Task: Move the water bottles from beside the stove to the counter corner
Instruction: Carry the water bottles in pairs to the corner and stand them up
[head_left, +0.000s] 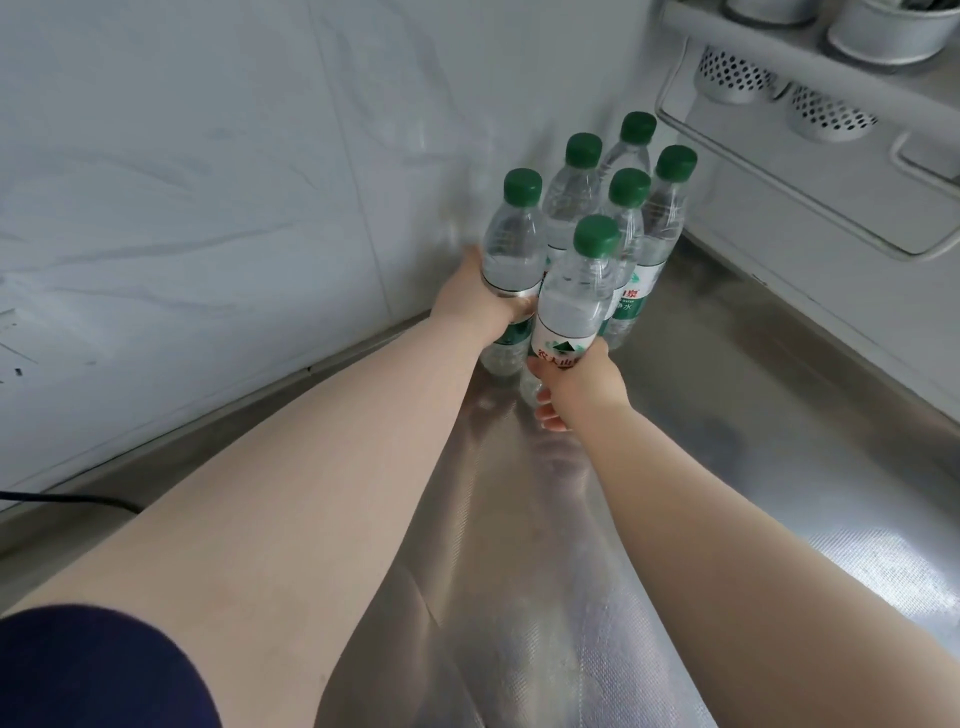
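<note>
Several clear water bottles with green caps stand clustered in the corner of the foil-covered counter (727, 395), where two pale walls meet. My left hand (475, 296) grips the leftmost bottle (511, 244) around its middle. My right hand (576, 387) grips the nearest bottle (574, 296) low on its white and green label. Both held bottles are upright and touch the rest of the group (649, 208) behind them. I cannot tell whether the held bottles rest on the counter.
A white wall rack (810, 171) with perforated metal cups (737, 73) and white pots (893, 26) hangs at the upper right, above the counter. A black cable (67, 501) lies along the left wall's base. Bare foil counter spreads toward me and to the right.
</note>
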